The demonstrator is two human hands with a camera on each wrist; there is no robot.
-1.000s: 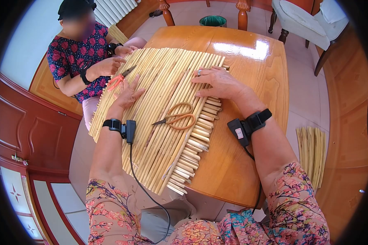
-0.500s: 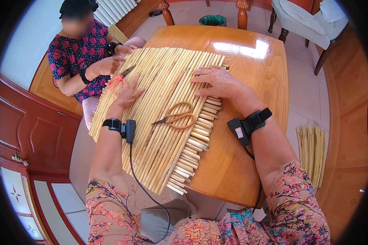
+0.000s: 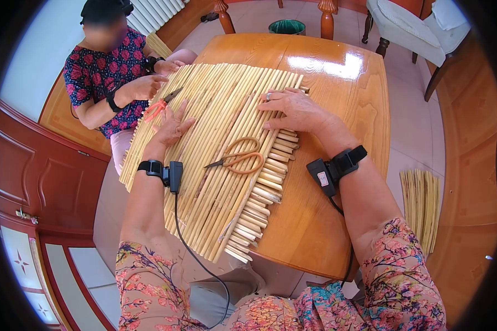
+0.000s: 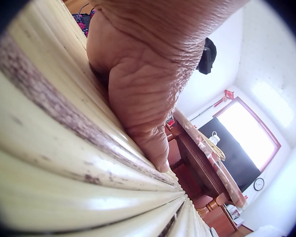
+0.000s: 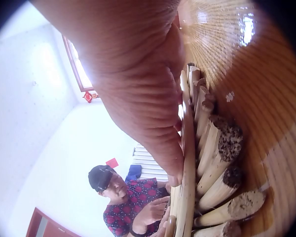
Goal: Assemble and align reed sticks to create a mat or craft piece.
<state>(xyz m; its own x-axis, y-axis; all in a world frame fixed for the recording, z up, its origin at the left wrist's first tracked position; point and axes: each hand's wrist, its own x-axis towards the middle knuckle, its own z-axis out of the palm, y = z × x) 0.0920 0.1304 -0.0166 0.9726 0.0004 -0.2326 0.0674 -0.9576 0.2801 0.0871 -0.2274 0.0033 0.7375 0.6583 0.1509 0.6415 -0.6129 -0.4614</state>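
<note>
A mat of pale, straight plant stalks (image 3: 215,121), laid side by side, covers the left part of the table; cut ends of crosswise stalks (image 3: 265,190) stick out beneath its right edge. My left hand (image 3: 174,128) rests on the mat with fingers spread; in the left wrist view its thumb (image 4: 155,150) lies against the stalks. At the right edge my right hand (image 3: 298,112) lies on the mat, fingers extended over the outer stalks. Scissors (image 3: 243,160) with tan looped handles lie between my hands. Beside my left fingers lies a red-handled cutting tool (image 3: 163,105) with dark blades.
Another person (image 3: 110,83) sits at the mat's far left side, one hand at its edge. The wooden table (image 3: 337,165) extends to the right. A stalk bundle (image 3: 419,207) lies on the floor at right. A bin (image 3: 287,27) and a chair (image 3: 414,33) stand beyond.
</note>
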